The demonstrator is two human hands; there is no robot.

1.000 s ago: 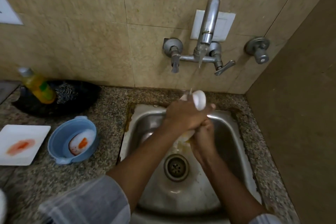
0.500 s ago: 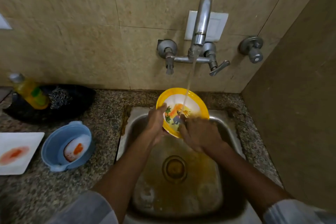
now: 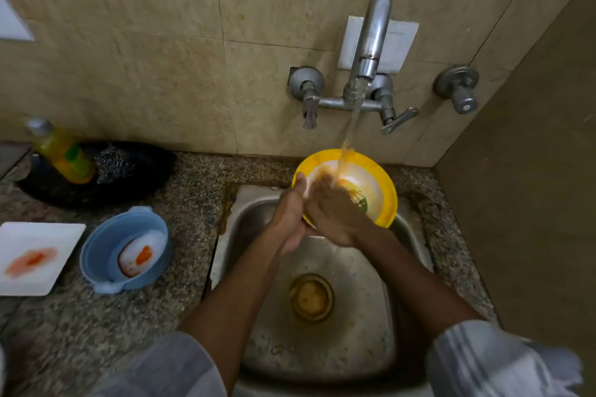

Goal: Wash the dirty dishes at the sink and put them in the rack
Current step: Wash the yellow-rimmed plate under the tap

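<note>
Speckled granite counter (image 3: 154,316) surrounds a steel sink (image 3: 325,348) set below beige wall tiles, where a chrome wall tap (image 3: 371,42) runs water onto a yellow-rimmed round plate with a white printed centre (image 3: 377,180). It is held tilted over the basin's back edge. The left hand (image 3: 290,216) grips its left rim, thumb on the face; the right hand (image 3: 332,216) lies with its fingers flat on the plate's face. Left on the counter sit a blue plastic bowl holding a stained white dish (image 3: 106,255), a stained white square plate (image 3: 35,255) and a yellow soap bottle (image 3: 64,151).
</note>
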